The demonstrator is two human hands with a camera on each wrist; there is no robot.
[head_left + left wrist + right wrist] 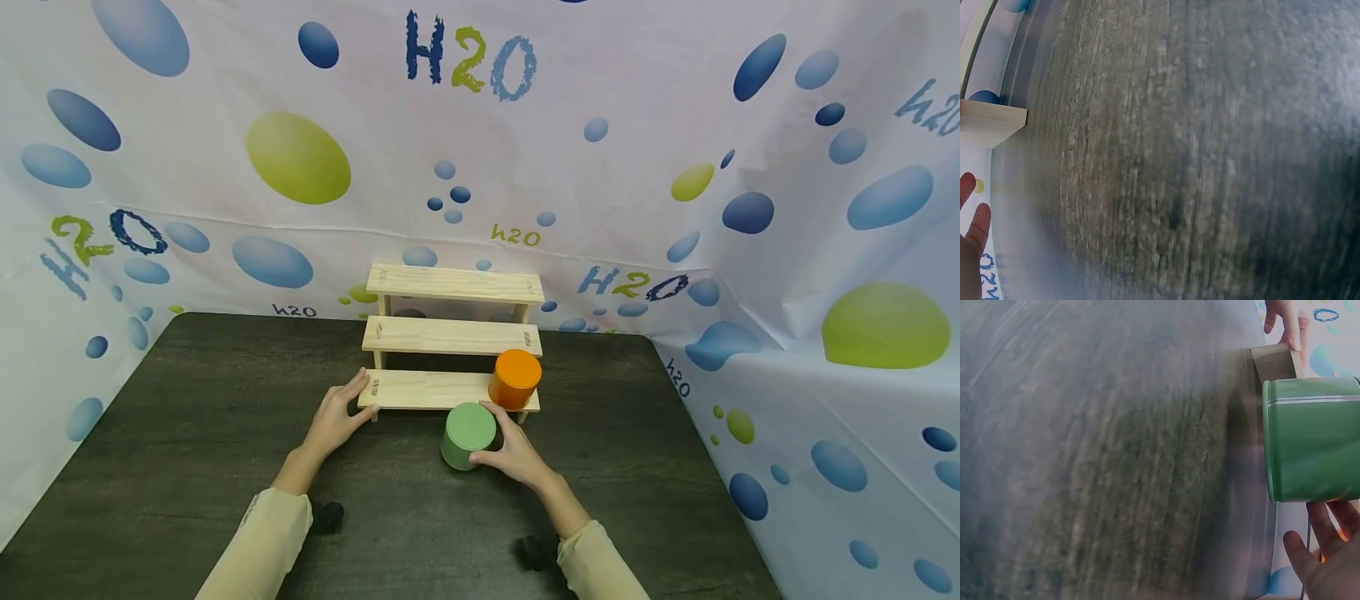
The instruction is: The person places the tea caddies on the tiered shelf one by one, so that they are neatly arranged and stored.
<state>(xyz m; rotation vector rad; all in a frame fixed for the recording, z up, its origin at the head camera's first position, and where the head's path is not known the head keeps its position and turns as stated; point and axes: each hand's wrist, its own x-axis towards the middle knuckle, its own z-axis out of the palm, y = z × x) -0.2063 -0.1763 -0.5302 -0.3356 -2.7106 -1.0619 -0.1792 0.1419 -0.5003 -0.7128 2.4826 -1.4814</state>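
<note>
Right hand (517, 454): grasping the smooth green cylindrical canister (468, 435) from its right side, thumb opposing fingers, presumably for controlled positioning.
Green canister: sitting just before the lowest tier's front edge, right of centre.
Left hand (332, 418): holding the pale wooden three-tier shelf (427, 390) by the lowest tier's left end, apparently bracing it.
Orange cylindrical canister (516, 379): standing near that tier's right end, leaving room leftward.

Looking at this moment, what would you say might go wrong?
The green can might knock the orange can, which stands close by on the lowest shelf. The right hand grips the green can from one side, so it could slip. The left hand, at that shelf's left end, might shift it.
</note>
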